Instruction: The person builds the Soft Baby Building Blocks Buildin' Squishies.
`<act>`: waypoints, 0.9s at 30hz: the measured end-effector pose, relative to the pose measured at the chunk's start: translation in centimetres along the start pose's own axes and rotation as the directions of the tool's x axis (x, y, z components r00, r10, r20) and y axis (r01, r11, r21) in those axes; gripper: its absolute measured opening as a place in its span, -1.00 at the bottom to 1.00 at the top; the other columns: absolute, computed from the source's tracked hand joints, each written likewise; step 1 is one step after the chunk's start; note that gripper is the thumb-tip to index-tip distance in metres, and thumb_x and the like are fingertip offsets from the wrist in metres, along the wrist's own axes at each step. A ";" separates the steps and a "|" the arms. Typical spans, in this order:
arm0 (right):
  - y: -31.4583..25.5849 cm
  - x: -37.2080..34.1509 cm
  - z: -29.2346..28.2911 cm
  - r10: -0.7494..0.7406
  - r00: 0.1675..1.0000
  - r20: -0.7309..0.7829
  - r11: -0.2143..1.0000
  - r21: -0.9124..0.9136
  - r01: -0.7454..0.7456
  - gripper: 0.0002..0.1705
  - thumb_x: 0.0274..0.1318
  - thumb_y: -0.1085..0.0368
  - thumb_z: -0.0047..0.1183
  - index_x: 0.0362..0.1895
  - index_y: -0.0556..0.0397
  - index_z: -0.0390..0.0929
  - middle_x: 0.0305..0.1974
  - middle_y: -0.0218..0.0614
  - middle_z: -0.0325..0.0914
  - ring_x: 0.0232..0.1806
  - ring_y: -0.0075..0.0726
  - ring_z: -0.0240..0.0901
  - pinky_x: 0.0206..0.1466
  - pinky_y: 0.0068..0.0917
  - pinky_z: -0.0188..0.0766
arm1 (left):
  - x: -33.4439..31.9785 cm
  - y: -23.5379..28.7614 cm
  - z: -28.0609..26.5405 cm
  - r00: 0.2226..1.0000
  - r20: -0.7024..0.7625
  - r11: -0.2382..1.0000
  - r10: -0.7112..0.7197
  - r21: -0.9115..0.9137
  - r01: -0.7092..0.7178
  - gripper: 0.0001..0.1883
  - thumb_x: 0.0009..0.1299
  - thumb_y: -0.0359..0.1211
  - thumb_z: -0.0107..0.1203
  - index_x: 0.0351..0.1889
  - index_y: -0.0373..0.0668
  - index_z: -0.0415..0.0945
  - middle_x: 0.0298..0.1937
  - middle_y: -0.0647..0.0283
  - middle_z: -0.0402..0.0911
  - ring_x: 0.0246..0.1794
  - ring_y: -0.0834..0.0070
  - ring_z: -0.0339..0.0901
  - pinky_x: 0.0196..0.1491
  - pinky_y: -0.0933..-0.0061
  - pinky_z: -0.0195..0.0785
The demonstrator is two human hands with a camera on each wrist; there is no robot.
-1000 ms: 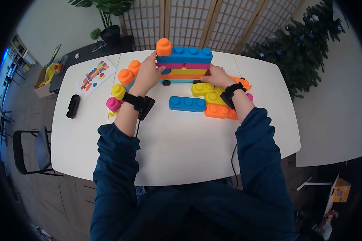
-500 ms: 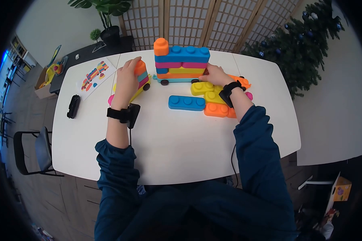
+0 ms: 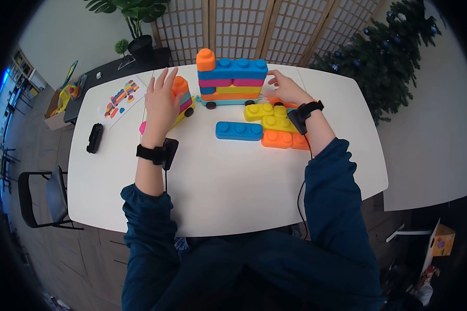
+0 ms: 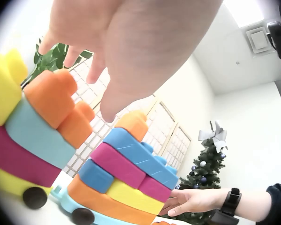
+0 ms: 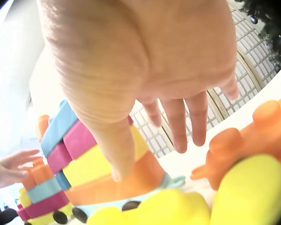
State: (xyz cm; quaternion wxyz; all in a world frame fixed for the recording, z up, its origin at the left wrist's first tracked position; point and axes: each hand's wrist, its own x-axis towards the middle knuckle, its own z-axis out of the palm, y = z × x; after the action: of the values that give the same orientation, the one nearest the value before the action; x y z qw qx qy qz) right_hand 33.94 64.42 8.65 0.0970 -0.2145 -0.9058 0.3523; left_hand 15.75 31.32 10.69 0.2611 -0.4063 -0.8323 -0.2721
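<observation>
A tall block wagon on a light blue wheeled base stands toward the back, stacked in orange, yellow, pink and blue with one orange block on top. To its left is a shorter block car with a yellow wheeled base and pink, light blue, orange and yellow blocks. My left hand hovers over that car, fingers spread and holding nothing; it hides part of the car in the head view. Near the wagon's right end, my right hand has its fingers extended and grips nothing. Below it are yellow blocks.
A long blue block and orange blocks lie in front of the wagon. Another orange studded piece sits beyond the yellow ones. At left are a printed picture sheet and a black object. Cables hang from both wrist cameras.
My left hand moved left from the wagon to the shorter car, turned it, then let go and lifted. My right hand has released the wagon's right end and drawn back to the right.
</observation>
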 end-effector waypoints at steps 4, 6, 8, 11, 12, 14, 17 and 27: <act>1.2 -1.0 -4.5 0.097 0.994 0.046 0.933 -0.351 -0.075 -0.34 -0.03 0.13 0.40 0.22 -0.11 0.53 0.14 -0.23 0.63 0.25 -0.09 0.52 0.45 0.38 0.06 | -1.1 2.0 -4.0 0.999 0.002 0.975 0.050 -0.215 -0.048 -0.43 0.40 -0.35 0.28 0.39 -0.06 0.43 0.36 0.13 0.52 0.48 -0.03 0.29 0.51 0.02 0.13; 2.0 -1.6 -5.4 0.237 0.970 0.057 0.789 -0.594 -0.158 -0.43 -0.06 0.20 0.37 0.13 -0.12 0.60 0.13 -0.25 0.63 0.27 -0.08 0.50 0.47 0.48 -0.03 | -2.2 3.9 -5.9 0.996 0.003 0.955 0.085 -0.285 -0.081 -0.42 0.39 -0.38 0.29 0.39 -0.10 0.42 0.35 0.12 0.52 0.49 0.02 0.29 0.50 0.06 0.13; 2.5 -2.2 -5.4 0.268 0.962 0.058 0.763 -0.622 -0.175 -0.42 -0.10 0.23 0.38 0.12 -0.10 0.61 0.13 -0.24 0.63 0.26 -0.07 0.51 0.46 0.37 0.09 | -3.5 5.9 -6.9 0.998 0.009 0.938 0.059 -0.344 -0.053 -0.43 0.38 -0.38 0.30 0.36 -0.13 0.43 0.32 0.10 0.54 0.48 -0.01 0.29 0.46 0.05 0.18; 4.0 -2.2 -5.3 0.273 0.957 0.098 0.789 -0.592 -0.164 -0.37 -0.18 0.29 0.40 0.12 -0.06 0.62 0.13 -0.21 0.64 0.22 -0.04 0.54 0.38 0.11 0.32 | -5.2 7.0 -7.1 0.998 0.048 0.918 0.041 -0.397 -0.018 -0.44 0.38 -0.37 0.31 0.34 -0.17 0.44 0.28 0.07 0.55 0.46 -0.02 0.31 0.42 0.06 0.23; 4.5 -2.1 -5.3 0.246 0.960 0.134 0.837 -0.530 -0.140 -0.35 -0.22 0.32 0.42 0.12 -0.04 0.62 0.13 -0.19 0.65 0.20 -0.02 0.55 0.32 -0.05 0.45 | -5.6 7.1 -7.1 0.995 0.081 0.918 0.050 -0.395 -0.014 -0.44 0.38 -0.36 0.32 0.34 -0.19 0.44 0.27 0.06 0.56 0.45 0.00 0.32 0.41 0.09 0.24; 4.8 -2.2 -5.1 0.245 0.960 0.133 0.849 -0.508 -0.146 -0.34 -0.24 0.35 0.43 0.11 -0.01 0.62 0.11 -0.16 0.66 0.16 0.00 0.57 0.24 -0.18 0.51 | -6.3 7.4 -7.3 0.993 0.103 0.926 0.062 -0.376 -0.018 -0.39 0.39 -0.37 0.32 0.39 -0.19 0.39 0.31 0.08 0.55 0.46 0.12 0.35 0.45 0.16 0.20; 4.8 -2.4 -5.4 0.189 0.976 0.110 0.878 -0.464 -0.118 -0.34 -0.25 0.38 0.43 0.11 0.06 0.62 0.07 -0.10 0.68 0.10 0.02 0.61 0.17 -0.29 0.56 | -6.8 7.6 -7.7 0.988 0.157 0.892 0.000 -0.447 0.071 -0.38 0.38 -0.36 0.33 0.40 -0.19 0.38 0.28 0.08 0.58 0.40 0.17 0.42 0.42 0.21 0.23; -3.3 -12.5 -6.6 -0.247 0.944 -0.218 0.954 -0.223 0.198 -0.38 -0.10 0.34 0.38 0.14 0.15 0.59 0.05 -0.03 0.65 0.05 0.05 0.60 0.18 -0.27 0.53 | -9.4 5.6 -7.7 0.950 0.304 0.850 -0.077 -0.478 0.222 -0.38 0.39 -0.31 0.32 0.42 -0.11 0.39 0.22 0.11 0.63 0.27 0.22 0.54 0.29 0.20 0.37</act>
State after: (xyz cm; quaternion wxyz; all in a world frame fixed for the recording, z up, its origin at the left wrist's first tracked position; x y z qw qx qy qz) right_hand 46.14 60.47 15.39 0.2246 -0.1608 -0.9361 0.2179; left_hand 26.98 24.04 11.40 0.0056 -0.4276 -0.7886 -0.4418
